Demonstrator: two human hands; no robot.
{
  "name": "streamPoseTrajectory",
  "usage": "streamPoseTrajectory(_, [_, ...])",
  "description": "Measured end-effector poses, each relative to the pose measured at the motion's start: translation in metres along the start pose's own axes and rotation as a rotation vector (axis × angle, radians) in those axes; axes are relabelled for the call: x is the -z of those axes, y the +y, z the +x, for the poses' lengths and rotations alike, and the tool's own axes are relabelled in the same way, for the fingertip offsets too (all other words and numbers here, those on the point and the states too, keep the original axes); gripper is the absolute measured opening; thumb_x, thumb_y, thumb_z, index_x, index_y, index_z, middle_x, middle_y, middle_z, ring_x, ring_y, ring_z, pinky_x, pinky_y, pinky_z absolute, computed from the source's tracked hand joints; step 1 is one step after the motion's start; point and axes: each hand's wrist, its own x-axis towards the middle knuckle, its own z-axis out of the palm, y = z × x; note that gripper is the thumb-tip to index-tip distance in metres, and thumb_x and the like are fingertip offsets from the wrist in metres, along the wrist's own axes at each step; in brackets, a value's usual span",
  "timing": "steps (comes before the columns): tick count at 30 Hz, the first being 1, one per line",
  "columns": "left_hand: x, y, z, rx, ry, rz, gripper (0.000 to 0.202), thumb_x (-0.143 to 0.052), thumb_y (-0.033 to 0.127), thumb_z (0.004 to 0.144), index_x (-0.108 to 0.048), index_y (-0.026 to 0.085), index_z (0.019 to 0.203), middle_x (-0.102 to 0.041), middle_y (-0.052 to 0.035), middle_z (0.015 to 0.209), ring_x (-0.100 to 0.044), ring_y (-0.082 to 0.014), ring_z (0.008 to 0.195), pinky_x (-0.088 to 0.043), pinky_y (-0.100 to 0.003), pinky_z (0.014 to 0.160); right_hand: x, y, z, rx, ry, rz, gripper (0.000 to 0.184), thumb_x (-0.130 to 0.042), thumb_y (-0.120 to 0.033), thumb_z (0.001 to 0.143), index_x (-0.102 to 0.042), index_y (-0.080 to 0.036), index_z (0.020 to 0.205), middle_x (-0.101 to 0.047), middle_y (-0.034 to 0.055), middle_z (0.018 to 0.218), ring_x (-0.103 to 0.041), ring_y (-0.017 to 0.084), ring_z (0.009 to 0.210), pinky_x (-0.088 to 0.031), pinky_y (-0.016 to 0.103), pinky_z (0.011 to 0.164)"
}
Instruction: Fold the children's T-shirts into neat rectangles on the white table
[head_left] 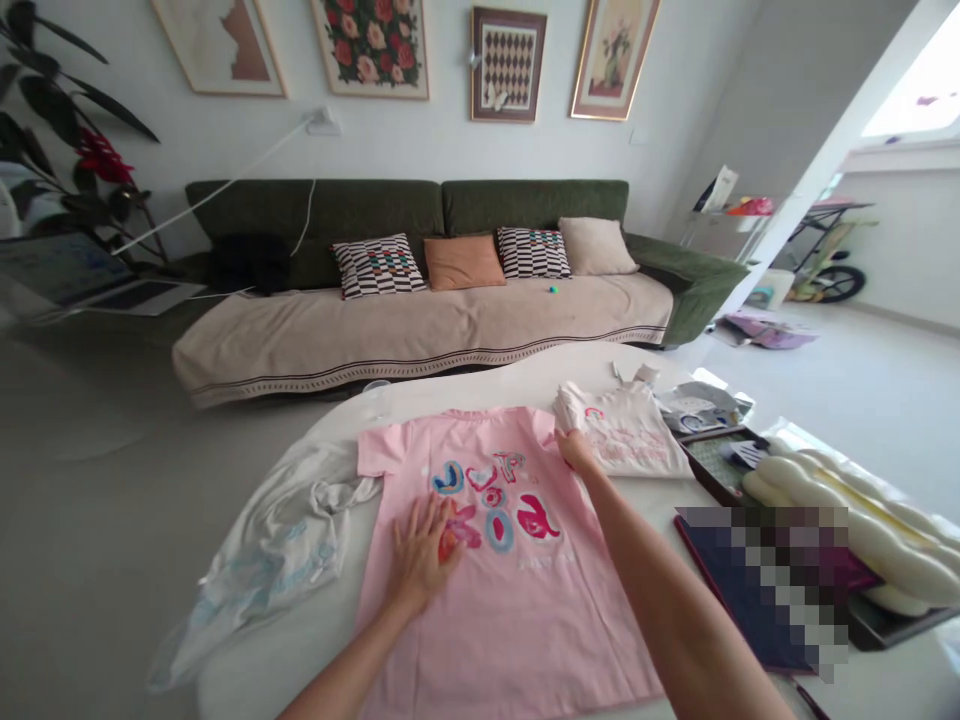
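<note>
A pink T-shirt (480, 640) with colourful lettering lies spread flat on the white table, neck end away from me. My left hand (421, 550) rests palm down on its front, fingers spread, partly covering the print. At the shirt's right-hand sleeve, my right hand (576, 450) has its fingers closed on the sleeve edge. Just beyond that hand is a folded white shirt (630, 430) with a pink print and a small rainbow. To the left of the pink shirt lies a crumpled clear plastic bag (274, 560) with whitish fabric beside or inside it; I cannot tell which.
On the right of the white table (517, 378) are a dark tray (874, 630) bearing a puffy cream-coloured item (832, 485), a dark blue flat item (697, 545), partly blurred, and plastic packaging (701, 405). A green sofa (360, 210) stands behind; a laptop (142, 297) is far left.
</note>
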Motion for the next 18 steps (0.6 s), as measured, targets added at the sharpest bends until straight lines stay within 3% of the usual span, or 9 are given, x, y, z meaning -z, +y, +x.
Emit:
streamPoseTrajectory(4, [0.0, 0.0, 0.001, 0.011, 0.01, -0.018, 0.061, -0.038, 0.046, 0.082, -0.023, 0.027, 0.138, -0.021, -0.0012, 0.145, -0.014, -0.0278, 0.133, -0.01, -0.055, 0.104, -0.014, 0.0, 0.004, 0.046, 0.067, 0.012, 0.03, -0.05, -0.035, 0.086, -0.053, -0.016, 0.109, -0.055, 0.006, 0.109, -0.056, 0.016, 0.091, -0.048, 0.036, 0.078])
streamPoseTrajectory(7, [0.002, 0.0, 0.001, 0.014, -0.007, -0.036, 0.061, -0.038, 0.047, 0.082, -0.024, 0.028, 0.138, -0.022, -0.0013, 0.145, -0.014, -0.0287, 0.132, -0.01, -0.057, 0.103, -0.018, -0.001, -0.001, 0.157, 0.163, 0.026, 0.025, -0.046, -0.026, 0.085, -0.058, -0.015, 0.103, -0.059, 0.0079, 0.102, -0.056, 0.018, 0.091, -0.046, 0.035, 0.08])
streamPoseTrajectory(9, [0.003, 0.0, 0.001, 0.018, -0.018, -0.042, 0.061, -0.039, 0.048, 0.082, -0.025, 0.028, 0.138, -0.023, -0.0015, 0.145, -0.014, -0.0293, 0.132, -0.011, -0.057, 0.103, -0.017, 0.0, -0.007, 0.268, 0.247, 0.04, 0.033, -0.038, -0.018, 0.082, -0.059, -0.016, 0.107, -0.057, 0.0092, 0.109, -0.054, 0.02, 0.099, -0.042, 0.034, 0.087])
streamPoseTrajectory(12, [0.004, 0.0, 0.001, 0.014, -0.014, -0.048, 0.062, -0.04, 0.049, 0.081, -0.025, 0.028, 0.138, -0.022, -0.0013, 0.145, -0.014, -0.0297, 0.132, -0.011, -0.057, 0.103, -0.012, 0.008, -0.016, 0.383, 0.375, 0.05, 0.052, -0.027, -0.011, 0.077, -0.047, -0.019, 0.124, -0.045, 0.0067, 0.128, -0.043, 0.019, 0.115, -0.036, 0.032, 0.095])
streamPoseTrajectory(18, [0.005, 0.001, 0.0, 0.021, 0.014, -0.056, 0.062, -0.04, 0.049, 0.081, -0.026, 0.028, 0.138, -0.024, -0.0018, 0.145, -0.015, -0.0305, 0.132, -0.012, -0.056, 0.103, 0.004, 0.032, -0.016, 0.32, 0.464, -0.048, 0.058, -0.028, -0.013, 0.074, -0.034, -0.01, 0.131, -0.04, 0.0163, 0.128, -0.04, 0.025, 0.117, -0.036, 0.04, 0.093])
